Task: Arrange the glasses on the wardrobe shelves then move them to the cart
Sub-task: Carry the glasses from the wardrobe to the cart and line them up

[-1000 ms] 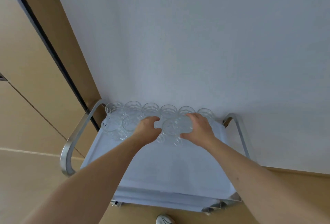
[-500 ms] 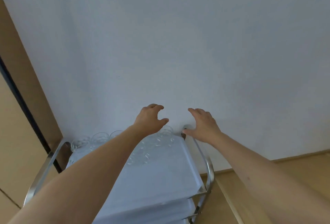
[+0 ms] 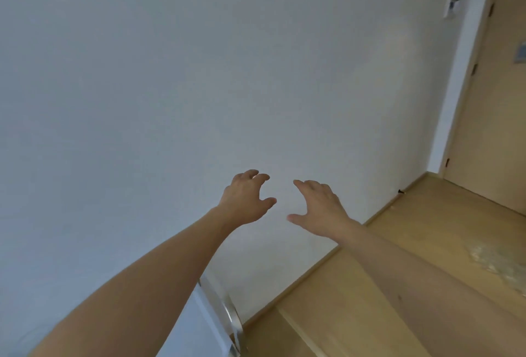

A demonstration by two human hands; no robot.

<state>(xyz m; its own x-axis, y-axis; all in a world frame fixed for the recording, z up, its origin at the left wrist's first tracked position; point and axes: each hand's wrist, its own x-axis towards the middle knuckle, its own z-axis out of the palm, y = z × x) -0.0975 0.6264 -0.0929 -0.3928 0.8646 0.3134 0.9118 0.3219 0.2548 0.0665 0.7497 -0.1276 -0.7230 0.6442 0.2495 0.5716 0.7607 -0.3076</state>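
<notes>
Hanging in the air with nothing between them, the fingers (image 3: 257, 178) of the left hand (image 3: 246, 200) are loosely curled and released, and those of the right hand (image 3: 318, 208) are spread and relaxed, also holding nothing. A second ago both hands were down among the glasses at the far edge of the cart; since then they have let go, lifted clear, and the view has swung right. Now only the near right corner of the cart (image 3: 199, 325) and its metal handle (image 3: 227, 308) show at the bottom of the view, below the left forearm, and the glasses themselves are out of sight. Ahead lie a white wall (image 3: 199, 72), wooden floor (image 3: 398, 271) and a door (image 3: 495, 100). That batch looks delivered; the person is probably turning back for more.
</notes>
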